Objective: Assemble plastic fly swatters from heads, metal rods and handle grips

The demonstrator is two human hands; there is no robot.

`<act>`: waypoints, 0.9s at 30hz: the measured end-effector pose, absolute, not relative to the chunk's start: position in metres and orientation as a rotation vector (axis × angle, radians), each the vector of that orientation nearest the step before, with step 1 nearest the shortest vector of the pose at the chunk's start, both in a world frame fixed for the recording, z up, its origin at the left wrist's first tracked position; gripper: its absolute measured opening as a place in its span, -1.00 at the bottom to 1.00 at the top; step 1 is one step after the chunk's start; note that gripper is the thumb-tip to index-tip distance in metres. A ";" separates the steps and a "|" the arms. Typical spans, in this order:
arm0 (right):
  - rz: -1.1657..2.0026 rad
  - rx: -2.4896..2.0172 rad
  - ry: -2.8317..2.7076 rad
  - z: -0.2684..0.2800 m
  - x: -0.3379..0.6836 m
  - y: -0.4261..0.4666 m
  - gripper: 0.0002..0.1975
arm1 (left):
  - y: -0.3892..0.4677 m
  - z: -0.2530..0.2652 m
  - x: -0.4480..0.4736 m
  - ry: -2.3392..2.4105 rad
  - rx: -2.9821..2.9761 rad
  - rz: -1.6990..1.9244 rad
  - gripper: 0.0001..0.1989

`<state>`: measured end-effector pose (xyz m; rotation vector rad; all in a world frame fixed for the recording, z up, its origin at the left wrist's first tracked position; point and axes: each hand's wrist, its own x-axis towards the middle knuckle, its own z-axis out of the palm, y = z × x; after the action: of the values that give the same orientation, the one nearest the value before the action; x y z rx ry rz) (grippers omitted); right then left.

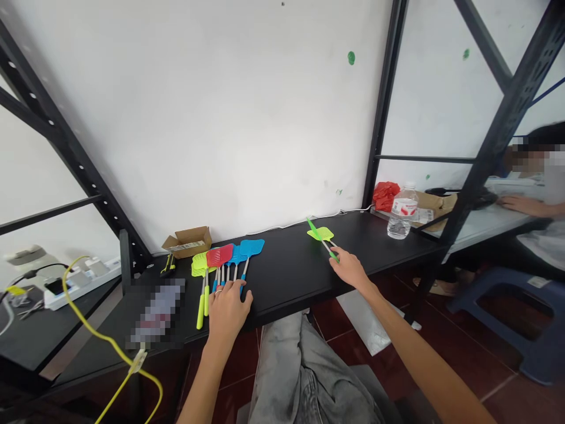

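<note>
My right hand (348, 268) is closed round the handle of a green fly swatter (313, 228), whose head is seen nearly edge-on. A yellow-green fly swatter (325, 234) lies flat on the black table just behind it. My left hand (229, 306) rests over the handles of a row of fly swatters, thumb held apart and fingers partly spread. In that row are blue fly swatters (252, 247), a red fly swatter (219, 255) and yellow-green ones (200, 262), heads toward the wall. My fingers cover some of the handles.
An open cardboard box (189, 242) stands by the wall, with a yellow-and-black cutter (168, 265) and a blurred phone-like object (156, 312) nearby. A yellow cable (95, 333) loops at left. A water bottle (402, 212) stands right; a person (551, 182) sits beyond the rack post.
</note>
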<state>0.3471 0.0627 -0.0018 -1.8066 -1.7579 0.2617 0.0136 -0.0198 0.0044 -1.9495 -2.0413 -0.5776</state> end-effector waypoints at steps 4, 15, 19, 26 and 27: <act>0.229 -1.760 -1.719 -0.003 0.347 0.064 -0.52 | -0.018 0.003 0.017 -2.036 -1.911 -0.513 -0.70; -0.070 -1.683 -1.797 -0.008 0.344 0.059 -0.69 | -0.020 -0.001 0.024 -2.003 -1.965 -0.425 -0.67; -0.073 -1.525 -1.778 -0.002 0.339 0.056 -0.74 | -0.021 0.003 0.027 -1.919 -2.038 -0.538 -0.63; 0.712 -1.123 -1.617 0.003 0.309 0.044 -0.70 | -0.031 0.021 0.044 -1.926 -2.348 -1.254 -0.61; 0.908 -1.081 -1.557 0.003 0.303 0.041 -0.66 | -0.033 0.022 0.049 -1.933 -2.401 -1.367 -0.61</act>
<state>0.3033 0.0409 0.0029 -1.0809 -1.5565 0.9081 0.0485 -0.0330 0.0220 -2.4011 -1.9332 -1.3669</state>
